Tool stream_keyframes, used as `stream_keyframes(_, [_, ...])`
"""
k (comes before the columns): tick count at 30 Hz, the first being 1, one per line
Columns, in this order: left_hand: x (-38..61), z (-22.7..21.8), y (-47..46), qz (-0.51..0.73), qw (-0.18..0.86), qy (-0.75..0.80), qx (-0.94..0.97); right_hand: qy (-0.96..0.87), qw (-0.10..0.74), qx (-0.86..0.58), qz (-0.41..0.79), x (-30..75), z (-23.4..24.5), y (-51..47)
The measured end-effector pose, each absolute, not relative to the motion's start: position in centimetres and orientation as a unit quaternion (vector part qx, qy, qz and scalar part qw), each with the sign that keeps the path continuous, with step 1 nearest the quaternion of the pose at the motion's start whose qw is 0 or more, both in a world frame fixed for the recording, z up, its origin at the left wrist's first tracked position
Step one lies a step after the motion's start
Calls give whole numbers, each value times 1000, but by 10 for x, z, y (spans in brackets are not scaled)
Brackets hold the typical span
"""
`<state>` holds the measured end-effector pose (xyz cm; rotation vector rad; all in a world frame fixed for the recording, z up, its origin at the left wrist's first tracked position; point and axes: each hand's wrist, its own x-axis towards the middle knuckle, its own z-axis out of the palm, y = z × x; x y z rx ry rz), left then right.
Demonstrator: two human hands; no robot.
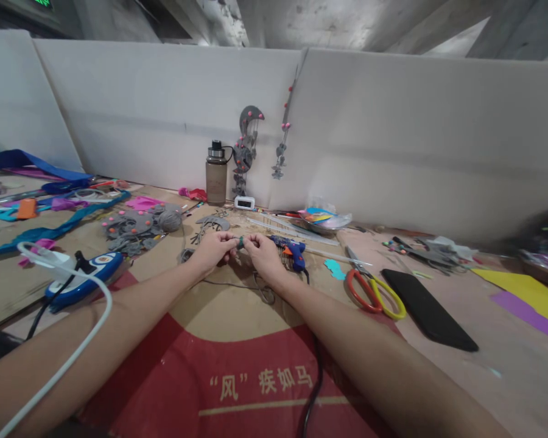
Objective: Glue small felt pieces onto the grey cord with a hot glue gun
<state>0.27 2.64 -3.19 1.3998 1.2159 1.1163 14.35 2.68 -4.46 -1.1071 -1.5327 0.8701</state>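
Both my arms reach forward over a cardboard-covered table (237,310). My left hand (214,250) and my right hand (265,254) meet at the middle, fingers closed in a pinch on a small dark green piece (240,243) held between them. A blue hot glue gun (292,249) lies just behind my right hand. Grey felt cut-outs (132,230) and a ball of grey yarn (170,220) lie to the left of my left hand.
Red and yellow scissors (372,291) and a black phone (427,309) lie on the right. A blue device (84,277) with a white cable sits on the left. A bottle (216,173) and a grey felt ornament (246,149) stand by the white wall panel. Coloured foam sheets (525,298) lie far right.
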Motion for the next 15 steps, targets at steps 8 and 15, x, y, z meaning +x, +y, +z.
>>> stream_keyframes(8, [-3, -39, 35, 531, 468, 489, 510, -664, 470, -485, 321, 144, -51, 27])
stream_keyframes(15, [-8, -41, 41, 570, 452, 484, 486, -729, 445, -473, 215, 150, -35, 22])
